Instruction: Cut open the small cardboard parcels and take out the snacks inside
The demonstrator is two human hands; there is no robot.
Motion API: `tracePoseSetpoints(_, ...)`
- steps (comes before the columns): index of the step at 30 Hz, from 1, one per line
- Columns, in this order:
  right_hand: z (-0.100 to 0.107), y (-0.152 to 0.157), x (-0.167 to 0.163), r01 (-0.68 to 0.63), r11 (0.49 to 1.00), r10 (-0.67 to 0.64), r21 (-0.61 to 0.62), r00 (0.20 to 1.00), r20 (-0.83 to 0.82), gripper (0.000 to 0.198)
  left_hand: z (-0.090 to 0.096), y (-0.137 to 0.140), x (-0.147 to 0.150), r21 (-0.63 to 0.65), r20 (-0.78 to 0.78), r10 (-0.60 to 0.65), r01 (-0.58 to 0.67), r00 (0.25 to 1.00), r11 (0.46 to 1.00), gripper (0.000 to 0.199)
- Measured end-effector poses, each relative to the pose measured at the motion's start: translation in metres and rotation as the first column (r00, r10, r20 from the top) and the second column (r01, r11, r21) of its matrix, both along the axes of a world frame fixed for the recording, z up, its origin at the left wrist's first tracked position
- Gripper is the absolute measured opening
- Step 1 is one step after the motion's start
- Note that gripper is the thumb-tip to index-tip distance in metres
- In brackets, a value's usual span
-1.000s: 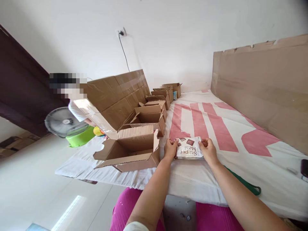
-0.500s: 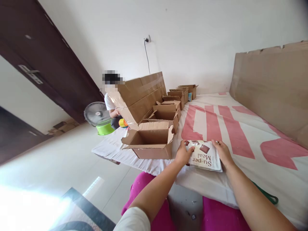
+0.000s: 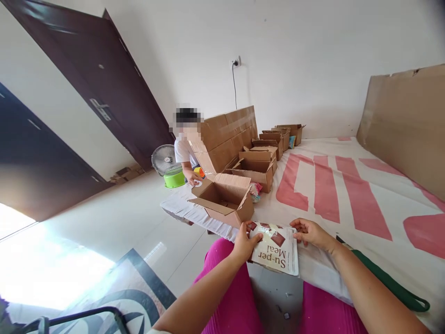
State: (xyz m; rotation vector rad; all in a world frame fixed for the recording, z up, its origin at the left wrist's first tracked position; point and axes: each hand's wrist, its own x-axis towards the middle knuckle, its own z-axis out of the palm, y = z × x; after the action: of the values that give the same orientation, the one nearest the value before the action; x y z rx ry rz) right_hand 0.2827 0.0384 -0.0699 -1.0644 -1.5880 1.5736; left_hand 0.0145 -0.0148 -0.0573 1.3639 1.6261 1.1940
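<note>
A flat white packet (image 3: 273, 253) printed "Su-per Meal", with brown squares, lies tilted over the front edge of the covered table; its lettering is upside down to me. My left hand (image 3: 246, 243) grips its left side, thumb on the face and fingers behind. At the upper right corner, my right hand (image 3: 309, 235) has thumb and fingertips lightly on the edge, the other fingers loosely curled. Just beyond my left hand stands an open cardboard box (image 3: 225, 202) with its flaps up and something small and dark at its bottom. A colourful packet (image 3: 255, 191) lies behind that box.
More open boxes (image 3: 255, 169) stand in a row toward the wall. Stacked, taped cartons (image 3: 229, 137) line the left side, where another person's hand (image 3: 191, 178) reaches to the near box. A green strap (image 3: 389, 280) lies beside my right forearm. A fan (image 3: 165, 160) stands beyond.
My view has swung left. The packet has come nearer the table's front edge, and my right hand's hold has loosened. The co-worker's hand has reached to the near box; a colourful packet shows behind it.
</note>
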Motion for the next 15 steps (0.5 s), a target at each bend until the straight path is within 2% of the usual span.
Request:
tracePoseSetpoints(4,0.001,-0.001,0.003,0.025,0.999,-0.026,0.037,1.0,0.01,0.061,-0.005,-0.022,0.01,0.034,0.166,-0.116,0.112,0.979,0.993,0.055)
tracePoseSetpoints(6,0.001,-0.001,0.003,0.026,0.999,-0.027,0.041,0.999,0.023,0.06,-0.005,-0.031,0.001,0.044,0.279,-0.194,0.189,0.941,0.981,0.059)
tracePoseSetpoints(8,0.001,-0.001,0.003,0.018,0.999,-0.02,0.035,0.999,0.041,0.059,-0.001,-0.037,-0.02,0.038,0.354,-0.221,0.222,0.909,0.974,0.062)
tracePoseSetpoints(12,-0.003,0.0,0.004,0.006,1.0,-0.007,0.021,0.997,0.077,0.054,0.013,-0.041,-0.076,0.025,0.394,-0.109,0.108,0.913,0.994,0.067)
tracePoseSetpoints(15,-0.007,0.0,0.001,0.016,0.994,-0.032,0.112,0.99,0.136,0.049,0.023,-0.045,-0.111,0.009,0.398,0.0,-0.004,0.917,1.0,0.068)
